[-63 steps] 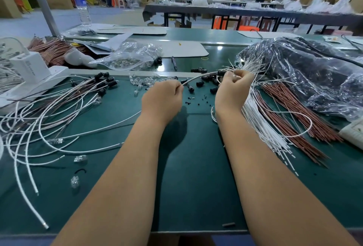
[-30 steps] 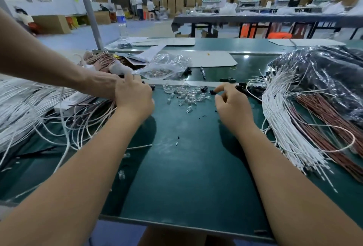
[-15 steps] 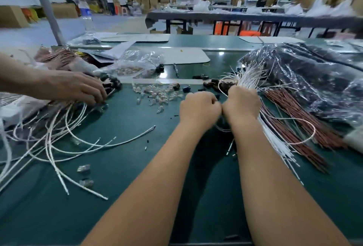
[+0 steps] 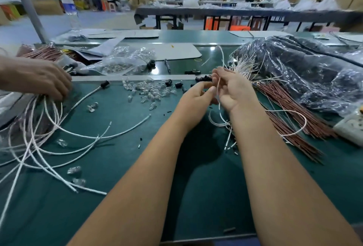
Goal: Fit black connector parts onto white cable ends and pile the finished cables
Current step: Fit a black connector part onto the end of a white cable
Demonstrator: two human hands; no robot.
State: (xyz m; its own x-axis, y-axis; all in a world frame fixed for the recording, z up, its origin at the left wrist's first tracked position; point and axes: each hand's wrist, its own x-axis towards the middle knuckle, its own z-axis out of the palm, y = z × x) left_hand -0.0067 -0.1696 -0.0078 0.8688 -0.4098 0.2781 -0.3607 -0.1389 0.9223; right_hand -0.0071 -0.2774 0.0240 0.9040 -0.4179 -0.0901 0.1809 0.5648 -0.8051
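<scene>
Head view — our right hand (image 4: 233,90) pinches a white cable (image 4: 218,86), running up past the fingers; our left hand (image 4: 196,98), fingertips curled beside it — hold unclear.

A clear plastic bag (image 4: 125,60) of small parts lies at the back of the green surface (image 4: 117,167), beside a pen (image 4: 167,65). A water bottle (image 4: 71,12) stands further back by a grey pole (image 4: 29,6). Brown wires (image 4: 290,116) lie on the right beside crumpled dark plastic wrap (image 4: 306,73).

Bare green mat (image 4: 110,167) between white cables (image 4: 49,137) and brown wires (image 4: 290,120), clear parts (image 4: 149,90) beyond
</scene>
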